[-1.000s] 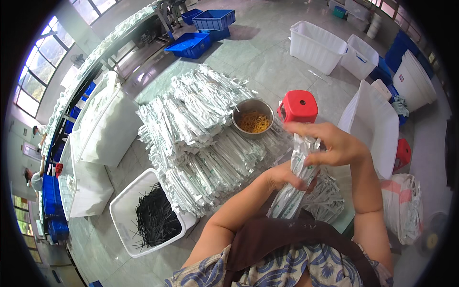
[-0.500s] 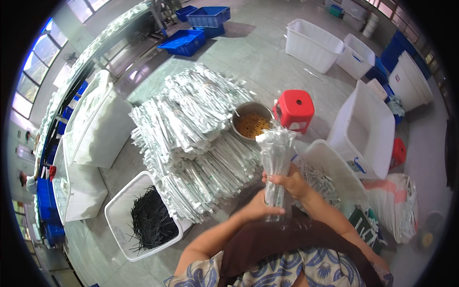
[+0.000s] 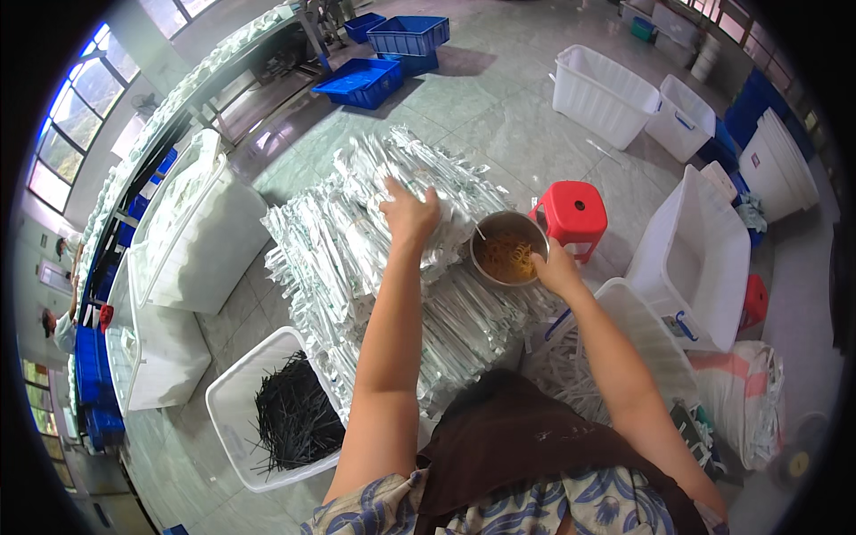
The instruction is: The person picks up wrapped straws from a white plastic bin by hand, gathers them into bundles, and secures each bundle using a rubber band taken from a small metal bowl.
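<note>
- Dozens of silvery packets (image 3: 334,227) lie piled in layers beneath the left hand (image 3: 410,218) and around its forearm.
- The left hand has its fingers spread over the top layer; whether they touch it, I cannot tell.
- A metal bowl (image 3: 501,223) of yellow rubber bands (image 3: 511,261) stands between the hands, nearer the right.
- The right hand (image 3: 555,270) is at the bowl's rim, fingertips at the bands; I cannot tell whether they pinch any.
- A red stool (image 3: 578,212) stands just beyond the right hand.
- A white tub (image 3: 664,343) with pale strips (image 3: 571,367) sits under the right forearm.
- Left of the left forearm, a white bin (image 3: 228,410) holds thin black strips (image 3: 299,415).
- Blue crates (image 3: 358,82) stand well beyond both hands.
</note>
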Available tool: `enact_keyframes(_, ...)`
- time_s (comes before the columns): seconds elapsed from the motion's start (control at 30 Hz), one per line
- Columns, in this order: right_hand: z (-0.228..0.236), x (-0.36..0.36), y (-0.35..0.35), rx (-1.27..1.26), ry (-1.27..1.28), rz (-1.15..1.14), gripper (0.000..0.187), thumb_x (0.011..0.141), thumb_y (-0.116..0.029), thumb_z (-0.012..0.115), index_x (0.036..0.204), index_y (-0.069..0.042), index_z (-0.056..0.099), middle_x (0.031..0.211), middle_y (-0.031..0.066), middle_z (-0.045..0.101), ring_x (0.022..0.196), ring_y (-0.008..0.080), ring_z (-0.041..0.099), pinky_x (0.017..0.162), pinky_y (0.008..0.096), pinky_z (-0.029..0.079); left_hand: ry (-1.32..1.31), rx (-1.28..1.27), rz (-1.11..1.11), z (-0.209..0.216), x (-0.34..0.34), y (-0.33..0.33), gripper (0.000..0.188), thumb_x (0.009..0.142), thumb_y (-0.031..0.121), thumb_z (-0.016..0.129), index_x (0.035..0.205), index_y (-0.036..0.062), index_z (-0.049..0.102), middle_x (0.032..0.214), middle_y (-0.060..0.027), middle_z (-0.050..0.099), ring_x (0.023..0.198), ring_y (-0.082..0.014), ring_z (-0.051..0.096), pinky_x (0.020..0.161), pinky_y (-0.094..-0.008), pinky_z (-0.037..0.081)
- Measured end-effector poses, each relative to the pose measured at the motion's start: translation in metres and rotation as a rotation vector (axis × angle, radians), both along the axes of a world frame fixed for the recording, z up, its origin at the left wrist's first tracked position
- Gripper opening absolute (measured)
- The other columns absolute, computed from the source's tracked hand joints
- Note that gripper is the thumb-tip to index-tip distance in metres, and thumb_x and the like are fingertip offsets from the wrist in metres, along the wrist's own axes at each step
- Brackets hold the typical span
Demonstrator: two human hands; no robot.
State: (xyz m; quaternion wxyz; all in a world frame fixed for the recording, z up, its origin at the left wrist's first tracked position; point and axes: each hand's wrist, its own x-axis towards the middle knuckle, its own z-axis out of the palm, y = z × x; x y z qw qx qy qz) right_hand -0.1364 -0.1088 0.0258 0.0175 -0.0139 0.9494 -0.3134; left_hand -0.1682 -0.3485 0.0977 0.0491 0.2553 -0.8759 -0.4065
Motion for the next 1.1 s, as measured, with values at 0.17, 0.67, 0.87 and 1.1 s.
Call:
enact_keyframes(0.17, -0.015, 0.005, 0.014, -0.112, 0.095, -0.034, 0.025, 0.072, -0.011, 0.05, 0.092, 0.003, 0.05, 0.081, 0.0284, 0.056, 0.081, 0.0424, 0.054, 0.07, 0.0465, 0.042, -0.114, -0.43, -0.126, -0.016, -0.012, 0.016, 0.061, 0.079, 0.043, 0.044, 0.129, 0.0092, 0.035, 0.136, -0.0314, 0.013, 0.129, -0.0405, 0.01, 0.104, -0.0482, 0.009)
enact_keyframes(0.67, -0.001, 0.103, -0.025, -0.337, 0.056, 0.041, 0.021, 0.08, -0.018, 0.052, 0.082, 0.002, 0.048, 0.07, 0.0219, 0.057, 0.068, 0.0395, 0.056, 0.06, 0.0448, 0.045, -0.036, -0.348, -0.465, -0.03, -0.034, 0.002, 0.043, 0.086, 0.036, 0.036, 0.121, 0.012, 0.046, 0.131, -0.0201, 0.036, 0.123, -0.0369, 0.031, 0.099, -0.0416, 0.028)
enact_keyframes(0.87, -0.007, 0.144, 0.002, -0.523, -0.048, 0.021, 0.031, 0.082, -0.025, 0.054, 0.1, 0.0, 0.049, 0.088, 0.0192, 0.058, 0.074, 0.0344, 0.058, 0.064, 0.0416, 0.047, 0.121, -0.34, -0.098, 0.009, 0.039, 0.004, 0.031, 0.091, 0.016, 0.041, 0.117, 0.0024, 0.05, 0.121, -0.0136, 0.047, 0.101, -0.0241, 0.052, 0.086, -0.0362, 0.044)
enact_keyframes(1.1, -0.134, 0.26, 0.15, -0.621, -0.148, -0.572, 0.032, 0.076, -0.018, 0.058, 0.103, 0.0, 0.053, 0.095, 0.0181, 0.059, 0.084, 0.0346, 0.057, 0.071, 0.0406, 0.045, 0.84, -0.713, -0.531, -0.017, 0.151, 0.141, 0.029, 0.09, 0.02, 0.045, 0.104, -0.0037, 0.054, 0.102, -0.0122, 0.059, 0.092, -0.0235, 0.056, 0.077, -0.0306, 0.045)
